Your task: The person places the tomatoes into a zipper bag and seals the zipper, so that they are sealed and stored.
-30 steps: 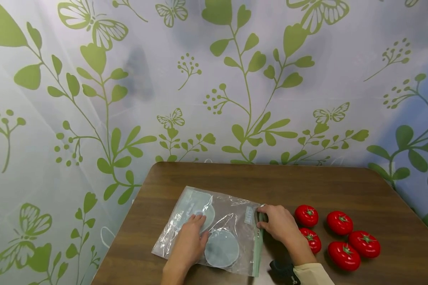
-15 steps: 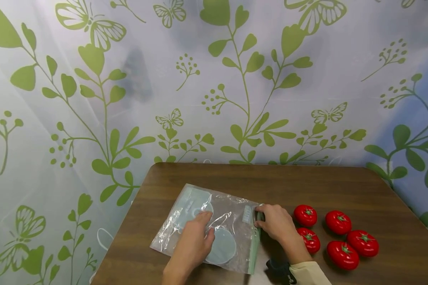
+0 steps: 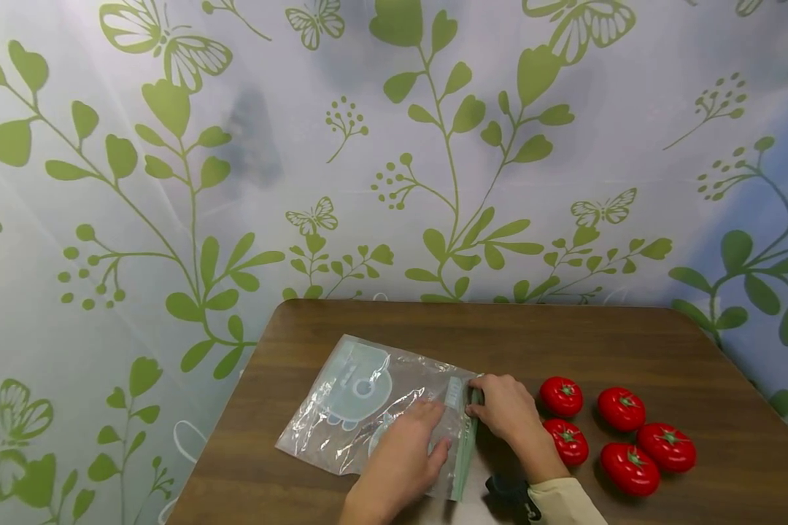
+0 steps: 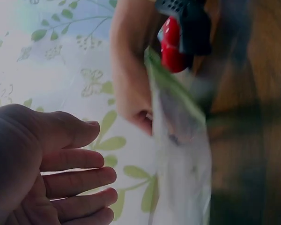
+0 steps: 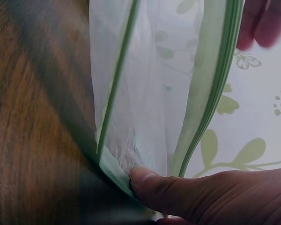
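Observation:
A clear zip bag [image 3: 357, 394] with pale blue printed figures and a green zip edge [image 5: 215, 89] lies on the table. My right hand [image 3: 508, 410] pinches the far corner of its mouth, the thumb [image 5: 152, 185] pressed inside against the green strip. Between the two green strips the mouth gapes in the right wrist view. My left hand [image 3: 403, 448] hovers over the bag near the zip end, its fingers [image 4: 84, 180] extended and apart from the plastic in the left wrist view. That hand covers part of the lower printed figure.
Several red tomatoes [image 3: 630, 470] with green tops sit to the right of my right hand, the nearest pair beside the wrist. A black device [image 3: 508, 497] is at the right wrist. A patterned curtain [image 3: 341, 168] hangs behind the wooden table [image 3: 565, 328].
My left hand has moved right across the bag toward its zip end, uncovering the upper printed figure. The right hand keeps its pinch at the corner.

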`<state>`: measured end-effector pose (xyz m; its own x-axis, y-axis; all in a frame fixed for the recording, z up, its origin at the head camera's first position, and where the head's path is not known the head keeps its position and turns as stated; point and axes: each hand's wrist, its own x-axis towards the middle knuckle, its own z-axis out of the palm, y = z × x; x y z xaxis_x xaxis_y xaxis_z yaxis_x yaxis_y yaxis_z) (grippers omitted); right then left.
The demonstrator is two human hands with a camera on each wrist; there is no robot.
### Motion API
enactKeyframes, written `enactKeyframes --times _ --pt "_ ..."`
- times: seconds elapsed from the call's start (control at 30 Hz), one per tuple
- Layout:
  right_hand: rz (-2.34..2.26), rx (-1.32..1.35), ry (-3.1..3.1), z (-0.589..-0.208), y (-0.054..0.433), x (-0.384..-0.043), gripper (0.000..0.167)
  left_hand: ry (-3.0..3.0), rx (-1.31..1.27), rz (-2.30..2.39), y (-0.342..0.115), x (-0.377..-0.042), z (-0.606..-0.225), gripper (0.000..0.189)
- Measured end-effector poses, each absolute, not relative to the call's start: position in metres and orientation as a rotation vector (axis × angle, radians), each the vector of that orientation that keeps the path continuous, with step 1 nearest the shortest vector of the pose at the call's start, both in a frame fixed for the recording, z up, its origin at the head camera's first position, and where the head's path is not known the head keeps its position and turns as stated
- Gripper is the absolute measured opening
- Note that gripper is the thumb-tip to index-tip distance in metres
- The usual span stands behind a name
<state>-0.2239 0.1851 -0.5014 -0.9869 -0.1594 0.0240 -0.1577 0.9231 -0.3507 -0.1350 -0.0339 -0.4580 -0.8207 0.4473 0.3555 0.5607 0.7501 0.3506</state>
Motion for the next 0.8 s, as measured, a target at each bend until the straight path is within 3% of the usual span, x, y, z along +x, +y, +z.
enactKeyframes --times 0.8 --pt "-0.550 -0.189 3.066 -0.498 0.182 -0.224 0.043 -2.846 -0.827 -0.544 -0.001 -0.132 -0.482 0.052"
